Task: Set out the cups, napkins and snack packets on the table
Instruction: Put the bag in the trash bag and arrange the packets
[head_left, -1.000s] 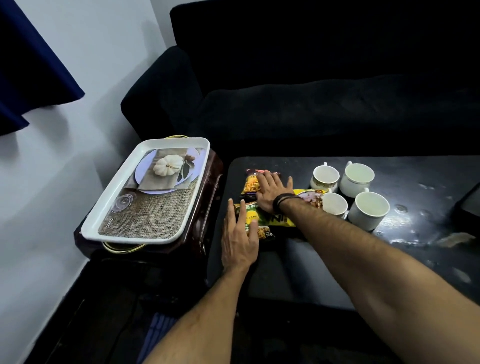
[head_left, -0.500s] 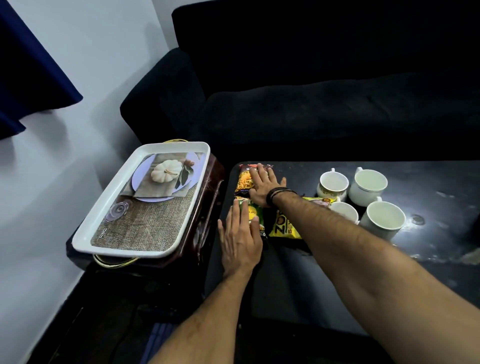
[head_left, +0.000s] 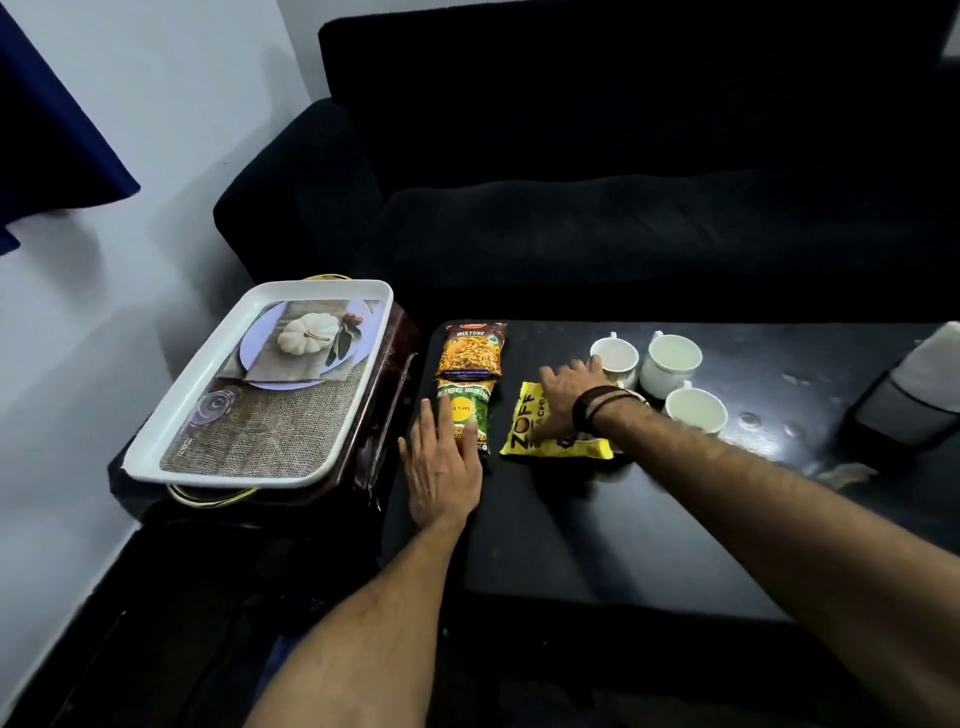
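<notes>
Snack packets are laid out at the left end of the dark tabletop (head_left: 675, 519) in the head view (the only view there is). The brown mixture packet (head_left: 471, 348) lies furthest back, the green packet (head_left: 464, 413) touches its near edge, and the yellow packet (head_left: 540, 423) sits just beside those on the right. The left hand (head_left: 444, 465) lies flat, fingers (head_left: 451, 415) straight and close together, pressing the near end of the green packet. The right hand (head_left: 569, 392) rests on the yellow one with fingers spread and relaxed, gripping nothing.

Three white cups (head_left: 670, 358) show clearly, with the rim of a fourth peeking out behind the wrist. My guess at the risk: that forearm is right against the cups, so a sideways sweep while straightening packets could knock one over. The white tray (head_left: 156, 447) on the side stand looks unloaded, and I can't spot napkins for sure.
</notes>
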